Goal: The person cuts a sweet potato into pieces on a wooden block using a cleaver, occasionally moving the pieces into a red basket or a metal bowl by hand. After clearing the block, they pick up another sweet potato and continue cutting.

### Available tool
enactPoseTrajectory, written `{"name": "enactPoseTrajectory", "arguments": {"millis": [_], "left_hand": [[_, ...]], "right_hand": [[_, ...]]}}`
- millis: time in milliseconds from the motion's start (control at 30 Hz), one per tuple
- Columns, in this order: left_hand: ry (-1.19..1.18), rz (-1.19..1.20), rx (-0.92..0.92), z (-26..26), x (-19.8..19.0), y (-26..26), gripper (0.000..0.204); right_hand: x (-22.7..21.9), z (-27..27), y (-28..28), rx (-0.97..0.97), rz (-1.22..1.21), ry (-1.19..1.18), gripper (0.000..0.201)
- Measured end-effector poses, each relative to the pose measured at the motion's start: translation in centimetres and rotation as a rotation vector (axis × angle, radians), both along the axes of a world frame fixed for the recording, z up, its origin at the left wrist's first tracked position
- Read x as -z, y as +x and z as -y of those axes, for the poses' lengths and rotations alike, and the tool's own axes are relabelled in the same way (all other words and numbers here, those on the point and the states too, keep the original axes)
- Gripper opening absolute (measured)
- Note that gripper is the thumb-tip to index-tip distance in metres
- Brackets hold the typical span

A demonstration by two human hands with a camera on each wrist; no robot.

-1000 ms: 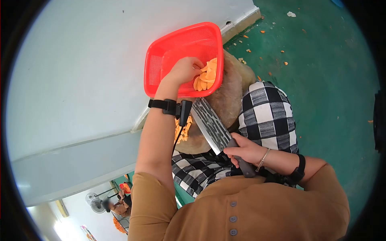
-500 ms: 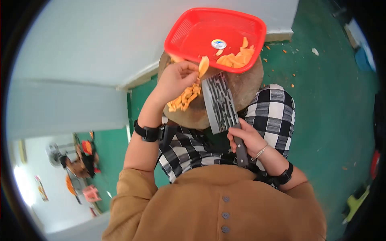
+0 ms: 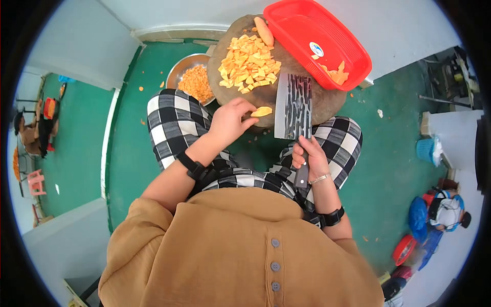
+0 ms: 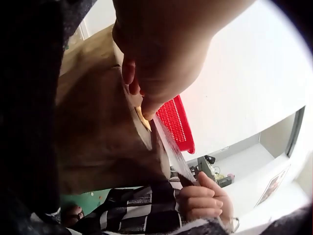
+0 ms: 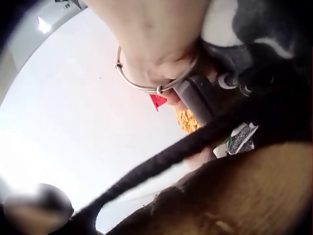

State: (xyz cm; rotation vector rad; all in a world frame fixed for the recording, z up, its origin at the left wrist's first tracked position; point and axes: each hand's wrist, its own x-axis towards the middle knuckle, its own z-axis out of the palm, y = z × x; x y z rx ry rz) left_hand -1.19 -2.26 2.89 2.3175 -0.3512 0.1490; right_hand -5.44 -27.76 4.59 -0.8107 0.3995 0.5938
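Observation:
In the head view my left hand (image 3: 232, 122) pinches a yellow-orange slice (image 3: 262, 111) at the near edge of the round chopping block (image 3: 327, 105). My right hand (image 3: 313, 158) grips the handle of a broad cleaver (image 3: 298, 107), its blade over the block's right part. Beyond the slice lies a pile of cut orange pieces (image 3: 249, 62), with a whole peeled orange piece (image 3: 264, 31) behind it. The left wrist view shows the slice (image 4: 143, 118) under my left fingertips, beside the blade. In the right wrist view, my right hand (image 5: 161, 54) is around the dark handle (image 5: 195, 100).
A red basket (image 3: 291, 31) with a few slices rests at the block's far right. A metal bowl (image 3: 177, 70) of orange bits stands on the green floor, left of the block. Checkered knees flank the block. Bags and a blue basket (image 3: 425, 150) are at the right.
My left hand has moved out of the red basket with a slice, back to the block's near edge. The cleaver has turned more upright in the view. The head view has shifted, showing the bowl.

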Motion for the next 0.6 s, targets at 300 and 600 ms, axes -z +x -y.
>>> {"name": "enactPoseTrajectory", "arguments": {"millis": [300, 600], "left_hand": [[-0.135, 0.008, 0.036, -1.5, 2.8, 0.8, 0.018], [-0.057, -0.003, 0.066, -1.1, 3.4, 1.2, 0.01]], "right_hand": [[-3.4, -1.2, -3.8, -0.154, 0.336, -0.741, 0.015], [-6.9, -2.9, -4.8, -0.509, 0.57, -1.326, 0.034]]}}
